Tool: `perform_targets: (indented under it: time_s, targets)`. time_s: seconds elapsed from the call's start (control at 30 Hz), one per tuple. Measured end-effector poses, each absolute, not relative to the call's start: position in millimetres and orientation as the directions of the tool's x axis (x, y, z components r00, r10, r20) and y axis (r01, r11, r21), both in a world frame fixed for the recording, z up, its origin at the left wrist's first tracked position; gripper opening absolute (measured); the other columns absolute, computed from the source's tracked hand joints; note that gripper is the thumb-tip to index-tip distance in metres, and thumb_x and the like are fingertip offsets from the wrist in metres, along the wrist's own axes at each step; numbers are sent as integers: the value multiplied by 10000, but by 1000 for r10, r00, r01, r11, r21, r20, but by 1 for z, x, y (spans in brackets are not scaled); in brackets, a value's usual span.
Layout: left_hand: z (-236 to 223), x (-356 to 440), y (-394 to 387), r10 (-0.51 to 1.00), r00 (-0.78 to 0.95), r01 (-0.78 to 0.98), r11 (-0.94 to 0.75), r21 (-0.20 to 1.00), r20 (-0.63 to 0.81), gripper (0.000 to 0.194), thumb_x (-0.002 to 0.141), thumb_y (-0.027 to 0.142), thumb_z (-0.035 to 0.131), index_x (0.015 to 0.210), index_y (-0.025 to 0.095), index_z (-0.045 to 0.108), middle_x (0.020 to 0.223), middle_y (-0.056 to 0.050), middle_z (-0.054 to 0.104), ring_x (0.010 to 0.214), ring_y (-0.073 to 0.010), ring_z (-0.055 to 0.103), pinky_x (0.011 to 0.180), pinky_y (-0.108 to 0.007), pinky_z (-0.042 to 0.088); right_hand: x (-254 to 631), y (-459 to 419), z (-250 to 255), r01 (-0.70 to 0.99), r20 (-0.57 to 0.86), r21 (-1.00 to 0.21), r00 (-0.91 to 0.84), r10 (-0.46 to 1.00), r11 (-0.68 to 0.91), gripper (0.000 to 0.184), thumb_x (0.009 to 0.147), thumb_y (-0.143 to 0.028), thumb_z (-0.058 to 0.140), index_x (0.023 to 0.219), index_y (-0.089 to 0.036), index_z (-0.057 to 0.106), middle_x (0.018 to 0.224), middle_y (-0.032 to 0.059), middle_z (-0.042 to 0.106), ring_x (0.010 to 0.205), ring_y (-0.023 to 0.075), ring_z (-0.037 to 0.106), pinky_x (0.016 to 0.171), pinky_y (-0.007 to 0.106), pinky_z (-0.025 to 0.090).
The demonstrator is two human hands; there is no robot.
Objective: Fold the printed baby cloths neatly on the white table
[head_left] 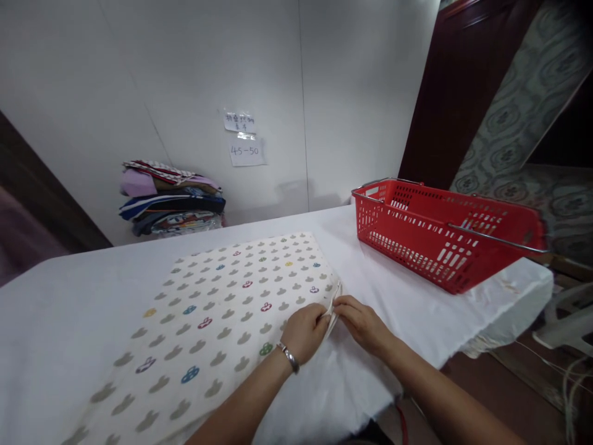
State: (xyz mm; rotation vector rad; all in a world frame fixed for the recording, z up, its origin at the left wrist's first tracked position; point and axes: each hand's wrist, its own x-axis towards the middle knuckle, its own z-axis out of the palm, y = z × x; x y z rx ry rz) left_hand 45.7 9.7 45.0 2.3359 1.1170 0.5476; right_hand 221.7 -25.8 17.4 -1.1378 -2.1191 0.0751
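Note:
A cream cloth (231, 296) printed with grey and coloured mushroom-like shapes lies flat on the white-covered table. At its right edge my left hand (306, 330), with a silver bracelet at the wrist, pinches the fabric. Just to the right, the fingers of my right hand (364, 321) close on the same edge. Between the two hands a small part of the edge is lifted and folded up off the table. Whether the edge has a zip or a seam there is too small to tell.
A red plastic basket (417, 235) with metal handles stands at the table's right end. Folded clothes (171, 198) are stacked by the wall at the back left. Handwritten paper signs (248, 152) hang on the wall. The white tablecloth (60, 327) covers the table.

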Motion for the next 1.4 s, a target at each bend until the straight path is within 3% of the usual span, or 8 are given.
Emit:
perform_targets:
  time_s: [0.1, 0.5, 0.67, 0.77, 0.9, 1.1, 1.3, 1.4]
  targets:
    - [45, 46, 9, 813, 566, 588, -513, 625, 134, 235, 826, 286, 375, 654, 192, 506, 630, 16, 524, 612, -124, 465, 577, -242, 319, 224, -25, 20, 699, 548, -354, -382, 744, 621, 227, 884, -112, 366, 1022, -193, 526, 1131, 81, 525, 999, 167, 536, 785, 293, 499]
    - [46, 49, 5, 795, 590, 581, -541, 608, 143, 203, 805, 253, 393, 622, 189, 452, 608, 32, 486, 584, -109, 436, 560, -238, 297, 233, -26, 28, 711, 452, -306, -476, 754, 633, 252, 866, -113, 385, 1052, -206, 527, 1223, 69, 506, 1065, 178, 518, 805, 303, 491]
    - [46, 46, 8, 802, 583, 581, -523, 623, 129, 240, 817, 272, 390, 621, 188, 499, 616, 22, 515, 599, -117, 455, 565, -239, 316, 232, -26, 30, 728, 428, -302, -473, 770, 615, 192, 862, -119, 395, 979, -198, 525, 1062, 61, 567, 923, 171, 567, 727, 285, 506]
    - [50, 42, 12, 824, 547, 568, -497, 656, 150, 283, 851, 301, 356, 711, 195, 578, 696, 6, 578, 673, -128, 504, 618, -243, 356, 232, -26, 27, 740, 442, -307, -447, 778, 599, 225, 864, -119, 395, 1048, -189, 506, 1009, 70, 566, 898, 179, 566, 715, 295, 508]
    - [56, 43, 14, 821, 519, 622, -553, 555, 237, 259, 863, 282, 362, 880, 222, 614, 822, -8, 601, 788, -143, 527, 683, -251, 372, 232, -26, 26, 753, 472, -278, -433, 768, 596, 308, 868, -112, 397, 1156, -195, 468, 1017, 81, 555, 900, 182, 563, 701, 294, 509]
    - [51, 52, 7, 759, 605, 705, -651, 280, 241, 262, 887, 284, 342, 880, 228, 598, 802, -32, 559, 765, -159, 509, 640, -267, 358, 234, -28, 25, 761, 472, -265, -434, 768, 593, 262, 874, -113, 374, 1063, -203, 530, 1018, 59, 549, 875, 172, 563, 660, 264, 503]
    - [45, 52, 1, 720, 664, 666, -693, 276, 203, 253, 882, 242, 326, 902, 222, 578, 839, -34, 559, 765, -151, 497, 657, -272, 379, 237, -29, 18, 764, 519, -252, -411, 749, 594, 293, 872, -115, 362, 1086, -214, 537, 1286, 73, 437, 1036, 202, 531, 743, 305, 511]
    - [46, 51, -3, 715, 676, 658, -694, 291, 179, 248, 871, 231, 335, 915, 214, 579, 850, -41, 564, 768, -157, 504, 654, -276, 387, 238, -28, 16, 734, 515, -250, -451, 729, 631, 294, 872, -106, 362, 1086, -214, 532, 1221, 69, 502, 1040, 185, 533, 772, 311, 509]
